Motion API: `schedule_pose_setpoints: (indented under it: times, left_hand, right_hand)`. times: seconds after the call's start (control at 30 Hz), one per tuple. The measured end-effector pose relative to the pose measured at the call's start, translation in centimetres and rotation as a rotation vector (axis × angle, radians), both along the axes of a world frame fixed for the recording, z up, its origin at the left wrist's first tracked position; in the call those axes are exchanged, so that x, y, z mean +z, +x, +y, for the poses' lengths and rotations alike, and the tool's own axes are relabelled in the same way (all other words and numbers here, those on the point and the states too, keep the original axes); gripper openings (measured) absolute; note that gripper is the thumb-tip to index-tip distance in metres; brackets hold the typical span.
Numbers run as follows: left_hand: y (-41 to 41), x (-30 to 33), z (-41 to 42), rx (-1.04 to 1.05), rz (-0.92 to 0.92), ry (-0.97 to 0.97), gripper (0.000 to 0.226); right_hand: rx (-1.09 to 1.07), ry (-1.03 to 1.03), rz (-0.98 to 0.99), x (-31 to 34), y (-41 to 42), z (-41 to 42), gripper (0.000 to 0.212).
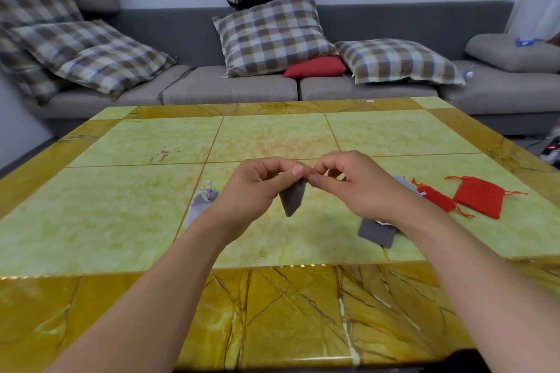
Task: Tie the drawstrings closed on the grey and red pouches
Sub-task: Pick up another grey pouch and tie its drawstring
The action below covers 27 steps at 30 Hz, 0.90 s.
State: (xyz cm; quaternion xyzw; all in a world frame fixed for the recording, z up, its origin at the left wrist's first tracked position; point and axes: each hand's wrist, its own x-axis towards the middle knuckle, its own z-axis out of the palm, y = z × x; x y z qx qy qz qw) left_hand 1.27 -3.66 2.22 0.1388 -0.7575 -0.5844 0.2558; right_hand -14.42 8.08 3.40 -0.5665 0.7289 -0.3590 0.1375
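At mid-frame, above the table (121, 142), the left hand (257, 185) and the right hand (351, 183) meet fingertip to fingertip, each pinching at the mouth of a dark grey pouch (292, 198) that hangs point-down just below and between them; its cords are too fine to make out. To tie well, I judge, both cord ends should be drawn taut before knotting. Left of the hands lies a light grey pouch (201, 204), while lower right a second dark grey pouch (377, 232) and, further right, two red pouches (478, 197) lie on the table.
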Motion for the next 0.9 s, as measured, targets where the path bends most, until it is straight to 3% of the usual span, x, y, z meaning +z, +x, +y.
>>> schedule_pose_setpoints:
  times: [0.13, 0.3, 0.5, 0.67, 0.9]
  left_hand:
    - [-0.1, 0.0, 0.1, 0.032, -0.040, -0.026, 0.023]
    - [-0.1, 0.1, 0.2, 0.062, -0.026, -0.015, 0.019]
    - [0.2, 0.2, 0.1, 0.089, -0.045, -0.026, 0.014]
    - [0.7, 0.5, 0.2, 0.042, -0.133, -0.188, 0.015]
    - [0.6, 0.8, 0.4, 0.053, -0.026, 0.199, 0.018]
  right_hand:
    - [0.040, -0.044, -0.112, 0.2, -0.4, 0.4, 0.007]
    - [0.034, -0.232, -0.247, 0.5, -0.5, 0.4, 0.011]
    - [0.100, -0.218, -0.133, 0.6, 0.2, 0.5, 0.010]
    - [0.115, -0.176, -0.026, 0.5, 0.3, 0.5, 0.004]
    - [0.176, -0.202, -0.191, 0.6, 0.7, 0.1, 0.007]
